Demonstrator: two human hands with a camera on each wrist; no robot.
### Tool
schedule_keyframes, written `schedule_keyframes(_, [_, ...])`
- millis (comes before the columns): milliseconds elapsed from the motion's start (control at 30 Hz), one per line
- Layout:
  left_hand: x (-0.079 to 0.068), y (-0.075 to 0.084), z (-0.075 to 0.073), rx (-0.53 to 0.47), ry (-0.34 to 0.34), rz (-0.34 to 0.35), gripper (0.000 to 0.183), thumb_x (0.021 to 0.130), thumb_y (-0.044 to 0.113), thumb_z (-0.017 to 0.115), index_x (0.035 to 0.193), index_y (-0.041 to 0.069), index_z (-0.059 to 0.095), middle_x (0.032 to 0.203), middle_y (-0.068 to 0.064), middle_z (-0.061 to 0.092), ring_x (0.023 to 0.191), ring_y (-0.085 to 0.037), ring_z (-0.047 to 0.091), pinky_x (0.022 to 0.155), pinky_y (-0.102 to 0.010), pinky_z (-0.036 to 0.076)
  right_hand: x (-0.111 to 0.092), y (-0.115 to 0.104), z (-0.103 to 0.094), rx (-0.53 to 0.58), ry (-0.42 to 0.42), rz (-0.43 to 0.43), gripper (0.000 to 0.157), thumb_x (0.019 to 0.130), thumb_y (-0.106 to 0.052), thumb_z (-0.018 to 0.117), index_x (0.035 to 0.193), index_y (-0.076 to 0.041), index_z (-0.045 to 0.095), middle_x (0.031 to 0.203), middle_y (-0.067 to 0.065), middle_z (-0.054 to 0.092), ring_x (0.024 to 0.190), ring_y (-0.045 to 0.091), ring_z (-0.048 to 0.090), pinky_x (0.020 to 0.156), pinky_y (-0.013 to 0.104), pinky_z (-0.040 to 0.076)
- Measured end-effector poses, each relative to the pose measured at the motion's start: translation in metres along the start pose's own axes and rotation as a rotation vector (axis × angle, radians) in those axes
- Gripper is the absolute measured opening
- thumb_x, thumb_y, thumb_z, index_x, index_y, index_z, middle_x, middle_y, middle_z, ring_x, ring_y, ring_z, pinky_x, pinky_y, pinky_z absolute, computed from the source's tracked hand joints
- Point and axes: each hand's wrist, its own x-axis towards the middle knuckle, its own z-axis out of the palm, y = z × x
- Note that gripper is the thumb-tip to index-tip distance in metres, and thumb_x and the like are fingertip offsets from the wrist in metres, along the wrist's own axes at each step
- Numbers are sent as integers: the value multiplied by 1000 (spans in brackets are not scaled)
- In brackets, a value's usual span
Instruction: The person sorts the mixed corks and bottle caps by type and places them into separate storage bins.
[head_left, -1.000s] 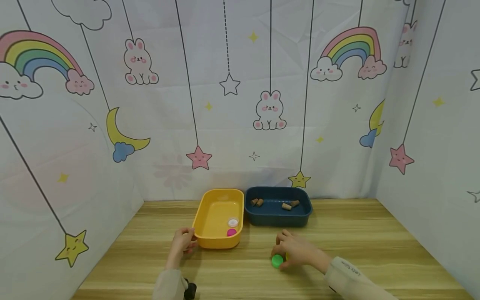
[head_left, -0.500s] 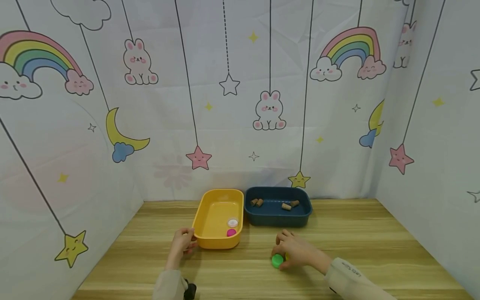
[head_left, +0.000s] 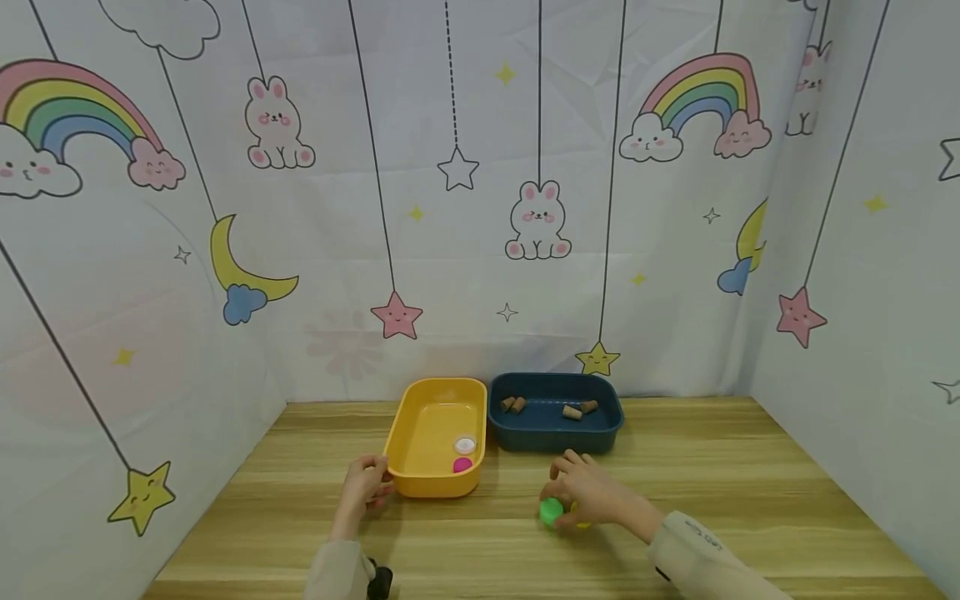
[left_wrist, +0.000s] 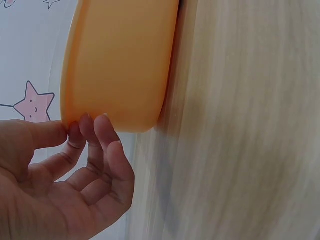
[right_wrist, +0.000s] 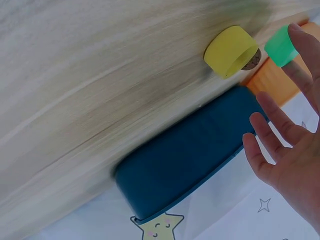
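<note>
My right hand (head_left: 594, 493) pinches a small round green cap (right_wrist: 280, 47) between thumb and index finger, the other fingers spread. Just beside it on the table lies a yellow cap (right_wrist: 226, 49), mostly covered by the hand in the head view. A bit of cork (right_wrist: 253, 60) peeks out behind the yellow cap in the right wrist view. At the near left corner of the yellow tray (left_wrist: 120, 60), my left hand (left_wrist: 75, 175) grips the rim between thumb and fingertips. Inside that tray lie a white cap (head_left: 466, 446) and a pink cap (head_left: 462, 465).
A dark blue tray (head_left: 555, 442) stands right of the yellow one, at the back, with several corks (head_left: 572, 412) in it. Behind the wooden table (head_left: 690, 475) hangs a patterned white cloth (head_left: 450, 250), which also closes off both sides.
The green cap has come up and slightly left with my right hand, showing more of the yellow cap behind it. My left hand stays at the tray's rim.
</note>
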Motion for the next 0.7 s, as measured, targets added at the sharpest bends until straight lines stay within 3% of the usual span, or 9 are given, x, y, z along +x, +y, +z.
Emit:
schedule_keyframes(267, [-2, 1, -1, 3, -4, 3, 29, 95, 18, 38, 106, -8, 47, 78, -8, 60, 61, -12, 62, 50, -28, 45, -1, 2, -1, 22, 6, 34, 34, 71, -39, 71, 101, -24, 65, 102, -1, 54, 89, 14, 40, 70, 29, 32])
schedule_keyframes(533, [-1, 1, 0, 5, -3, -5, 29, 94, 17, 38, 105, -8, 47, 78, -8, 60, 61, -12, 62, 50, -27, 45, 3, 4, 1, -25, 114, 13, 35, 71, -42, 70, 100, -22, 66, 98, -2, 54, 87, 14, 41, 65, 22, 28])
schedule_keyframes(700, [0, 1, 0, 4, 2, -6, 26, 94, 16, 38, 101, -7, 48, 77, -7, 60, 59, -11, 61, 49, -26, 44, 6, 0, -2, -3, 137, 22, 35, 72, -38, 71, 101, -20, 66, 97, -1, 54, 85, 13, 40, 64, 22, 29])
